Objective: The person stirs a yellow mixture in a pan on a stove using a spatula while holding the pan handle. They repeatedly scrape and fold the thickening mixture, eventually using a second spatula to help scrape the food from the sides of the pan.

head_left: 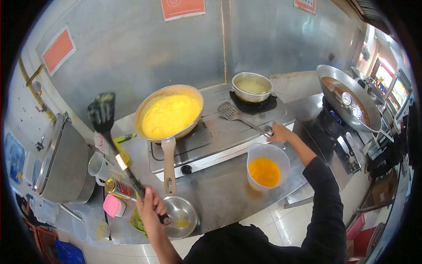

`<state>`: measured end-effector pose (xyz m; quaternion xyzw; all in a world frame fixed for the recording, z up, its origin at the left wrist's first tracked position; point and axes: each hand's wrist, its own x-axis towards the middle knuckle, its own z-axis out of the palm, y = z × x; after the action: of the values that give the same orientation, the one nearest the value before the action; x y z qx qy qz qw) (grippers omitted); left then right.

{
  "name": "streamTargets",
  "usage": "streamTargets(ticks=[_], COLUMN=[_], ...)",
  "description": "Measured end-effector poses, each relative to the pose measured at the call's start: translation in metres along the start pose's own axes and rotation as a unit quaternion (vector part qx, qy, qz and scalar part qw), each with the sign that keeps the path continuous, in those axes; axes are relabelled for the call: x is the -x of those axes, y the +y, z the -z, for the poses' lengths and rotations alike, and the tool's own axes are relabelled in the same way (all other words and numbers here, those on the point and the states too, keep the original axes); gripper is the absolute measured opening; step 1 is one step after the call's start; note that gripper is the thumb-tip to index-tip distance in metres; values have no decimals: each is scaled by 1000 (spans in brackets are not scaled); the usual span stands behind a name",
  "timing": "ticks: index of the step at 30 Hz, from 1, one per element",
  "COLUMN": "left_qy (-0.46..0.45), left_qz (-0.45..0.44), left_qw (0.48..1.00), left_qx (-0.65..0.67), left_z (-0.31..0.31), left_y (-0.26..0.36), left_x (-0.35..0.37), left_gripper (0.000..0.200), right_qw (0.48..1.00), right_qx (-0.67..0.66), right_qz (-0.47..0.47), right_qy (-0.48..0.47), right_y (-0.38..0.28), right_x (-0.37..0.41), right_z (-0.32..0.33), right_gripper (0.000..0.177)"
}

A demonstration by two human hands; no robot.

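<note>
My left hand (151,210) grips the handle of a black slotted spatula (103,115), raised upright to the left of the stove with egg on its blade. A frying pan (169,115) full of yellow scrambled egg sits on the left burner, its beige handle pointing toward me. My right hand (278,132) rests on the handle end of a metal slotted turner (229,111) lying across the stove top. Just in front of that hand stands a clear pitcher (267,166) holding beaten egg.
A small pot (252,86) sits on the back burner. A large wok (347,102) with brown sauce is on the right. A steel bowl (181,215), a can (118,188), a pink container (114,205) and a measuring cup (99,167) crowd the counter's left.
</note>
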<state>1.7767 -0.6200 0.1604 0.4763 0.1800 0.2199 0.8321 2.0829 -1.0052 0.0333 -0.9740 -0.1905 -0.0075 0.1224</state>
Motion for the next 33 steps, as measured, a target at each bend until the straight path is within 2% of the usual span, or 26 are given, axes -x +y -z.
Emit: streamTargets(ticks=[1,3,4,5,7,8,9,10,11,12,14,15,17,18,20,21,23,24,26,27,29,33], left_qy=[31,73,100,126,112,111,109,110,117,109,85,93,54,38,35,26,27,16,-12,-9,-17,-48], left_qz=[-21,-41,-27,-13,-15,-10,-6,-45,-48,-55,-45,-48,-23,-27,-21,-12,-16,-8,4,1,-7,30], left_qw=[998,993,986,976,978,975,972,964,965,975,986,987,992,994,994,993,991,992,994,994,992,991], left_qx=[-42,-83,-129,-175,-173,-192,-209,-238,-232,-185,-133,-125,-111,-97,-105,-115,-129,-128,-112,-110,-129,-123], left_z=[12,30,37,45,56,53,51,53,52,48,44,44,44,43,33,28,23,21,23,23,22,18], left_y=[-1,-7,-13,-20,-34,-37,-42,-50,-55,-60,-61,-61,-62,-61,-52,-49,-46,-45,-46,-45,-42,-36], left_x=[-3,-9,-14,-19,-26,-28,-30,-34,-37,-40,-46,-48,-50,-50,-47,-45,-44,-43,-45,-45,-45,-42], left_gripper=[18,18,20,22,30,30,31,31,31,31,32,32,34,37,38,39,40,40,40,40,38,38], right_qw=[1000,990,988,988,949,944,945,919,885,893,905,915,937,937,956,956,941,940,968,968,950,934], right_qx=[-1,-127,-133,-133,-222,-264,-259,-341,-420,-410,-389,-373,-332,-330,-236,-234,-59,-59,59,60,174,228], right_qz=[7,-28,-40,-34,-76,-50,-45,-50,-54,-58,-61,-70,-29,-23,170,172,325,328,242,246,255,264], right_qy=[-2,-56,-61,-65,-212,-193,-194,-192,-191,-176,-160,-140,-108,-111,-37,-39,71,70,-3,-3,-49,-78], right_y=[-2,-12,-18,-26,-39,-38,-36,-36,-40,-58,-84,-97,-129,-144,-171,-188,-229,-250,-288,-301,-321,-349], right_x=[0,3,4,5,4,4,4,5,7,18,36,44,59,60,58,52,35,29,18,10,-8,-41], right_z=[-4,-2,3,17,47,50,55,62,69,87,116,130,156,165,175,177,180,179,178,178,174,165], right_gripper=[51,58,49,49,37,25,25,24,22,14,14,16,31,31,38,38,36,36,29,29,31,28])
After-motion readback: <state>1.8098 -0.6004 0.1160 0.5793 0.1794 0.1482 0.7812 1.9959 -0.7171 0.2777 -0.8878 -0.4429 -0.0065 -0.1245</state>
